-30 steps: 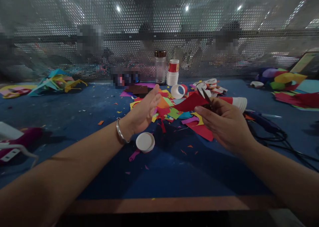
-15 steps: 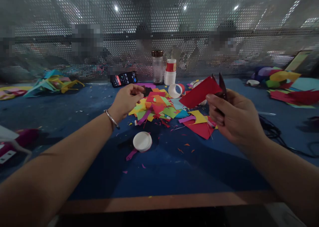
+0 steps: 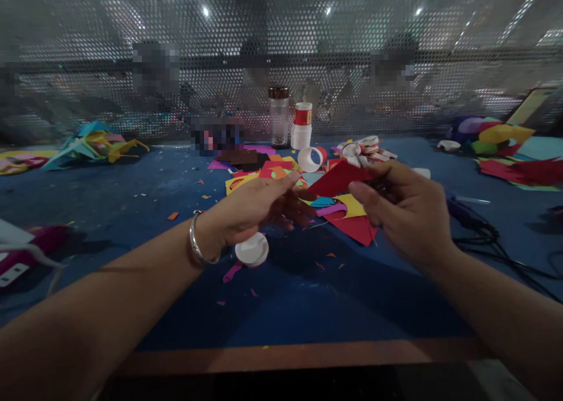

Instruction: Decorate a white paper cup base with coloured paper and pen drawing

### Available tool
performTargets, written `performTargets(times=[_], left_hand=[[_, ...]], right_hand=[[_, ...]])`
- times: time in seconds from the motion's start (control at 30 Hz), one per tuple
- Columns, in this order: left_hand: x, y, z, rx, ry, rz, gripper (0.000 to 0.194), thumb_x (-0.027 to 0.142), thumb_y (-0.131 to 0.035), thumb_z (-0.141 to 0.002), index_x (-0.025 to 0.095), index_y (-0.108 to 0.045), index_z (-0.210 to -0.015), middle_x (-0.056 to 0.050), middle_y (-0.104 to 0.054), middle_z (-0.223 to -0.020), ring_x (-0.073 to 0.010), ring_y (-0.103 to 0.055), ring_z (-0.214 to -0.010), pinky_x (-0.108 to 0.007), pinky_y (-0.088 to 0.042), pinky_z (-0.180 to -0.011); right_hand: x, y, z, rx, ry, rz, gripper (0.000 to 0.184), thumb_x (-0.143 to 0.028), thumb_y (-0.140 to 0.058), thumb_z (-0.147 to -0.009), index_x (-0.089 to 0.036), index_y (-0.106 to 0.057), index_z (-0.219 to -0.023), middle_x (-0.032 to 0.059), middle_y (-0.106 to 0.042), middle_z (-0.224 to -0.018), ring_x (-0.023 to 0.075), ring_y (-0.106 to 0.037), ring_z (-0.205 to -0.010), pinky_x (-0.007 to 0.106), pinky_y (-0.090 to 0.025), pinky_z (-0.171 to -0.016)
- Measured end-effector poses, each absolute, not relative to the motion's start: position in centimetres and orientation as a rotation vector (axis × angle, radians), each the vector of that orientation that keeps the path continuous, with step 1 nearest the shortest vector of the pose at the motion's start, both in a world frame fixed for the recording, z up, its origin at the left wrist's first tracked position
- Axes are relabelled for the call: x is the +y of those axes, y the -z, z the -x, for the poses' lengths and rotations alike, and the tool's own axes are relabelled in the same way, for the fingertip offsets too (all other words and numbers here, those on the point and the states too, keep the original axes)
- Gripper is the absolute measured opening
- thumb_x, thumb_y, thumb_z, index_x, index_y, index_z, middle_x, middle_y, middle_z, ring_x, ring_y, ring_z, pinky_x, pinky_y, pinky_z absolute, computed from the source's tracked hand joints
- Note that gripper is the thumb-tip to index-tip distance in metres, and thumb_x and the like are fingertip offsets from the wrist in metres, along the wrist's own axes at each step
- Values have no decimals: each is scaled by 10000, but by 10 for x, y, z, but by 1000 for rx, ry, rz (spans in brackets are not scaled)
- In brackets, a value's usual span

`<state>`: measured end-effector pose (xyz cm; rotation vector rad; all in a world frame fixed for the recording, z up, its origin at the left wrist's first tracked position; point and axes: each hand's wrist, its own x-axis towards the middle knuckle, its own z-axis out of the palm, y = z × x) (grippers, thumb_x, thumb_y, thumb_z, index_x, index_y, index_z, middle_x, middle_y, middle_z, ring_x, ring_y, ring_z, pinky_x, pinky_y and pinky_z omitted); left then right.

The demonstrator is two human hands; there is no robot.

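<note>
A flat red paper piece (image 3: 336, 177) is held above a heap of multicoloured paper scraps (image 3: 273, 170), pinched between the thumb and fingers of the right hand (image 3: 407, 213). The left hand (image 3: 259, 207) is held near its lower left edge, fingers loosely parted; whether the paper is touched cannot be told. Nearer the front, a shallow round white paper cup base (image 3: 251, 249) is set on the blue tabletop (image 3: 308, 313). Behind the heap, a clear cylindrical brown-lidded jar (image 3: 278, 119) is placed beside stacked white paper cups (image 3: 301, 136).
</note>
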<state>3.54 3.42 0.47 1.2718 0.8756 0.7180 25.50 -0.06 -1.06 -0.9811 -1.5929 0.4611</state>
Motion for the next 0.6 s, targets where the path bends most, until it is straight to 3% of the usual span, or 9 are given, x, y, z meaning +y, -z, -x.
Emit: performTargets(times=[0.1, 0.27, 0.33, 0.47, 0.6], left_hand=[[26, -2, -43, 780, -630, -1017, 393, 452, -495, -996, 145, -737, -950, -104, -782, -868, -180, -726, -765, -274, -553, -693], [43, 3, -40, 771, -837, -1014, 264, 231, -525, -985, 156, -671, -1192, -124, -749, -1187, -170, -725, -895, -283, -558, -819], [56, 3, -34, 798, -1022, -1029, 312, 191, -512, -980, 168, -622, -1271, -113, -656, -1381, -192, -696, -1088, -317, -520, -960], [84, 2, -11, 934, -1370, -973, 430, 233, -497, -973, 217, -523, -1401, -67, -492, -1562, -166, -450, -1437, -303, -321, -1184], [106, 6, 17, 1168, -1400, -944, 223, 293, -508, -953, 195, -597, -1132, -109, -610, -1412, -232, -613, -1258, -343, -477, -1037]], right_hand=[[-7, 16, -250, -1852, -258, 930, 86, -154, -704, -836, -216, -663, -879, -16, -648, -734, 104, -560, -592, 232, -423, -517], [-8, 18, -248, -2096, -206, 787, 133, -104, -645, -843, -198, -660, -937, 10, -684, -808, 130, -622, -685, 246, -491, -610], [-7, 18, -249, -2121, -238, 778, 141, -94, -632, -840, -196, -658, -933, 15, -688, -813, 138, -635, -700, 252, -503, -623], [-8, 17, -250, -2188, -287, 775, 128, -99, -620, -840, -193, -661, -917, 15, -692, -805, 134, -635, -686, 250, -502, -611], [-9, 16, -251, -2249, -326, 782, 136, -104, -614, -837, -184, -671, -931, 23, -714, -817, 129, -650, -696, 236, -504, -609]])
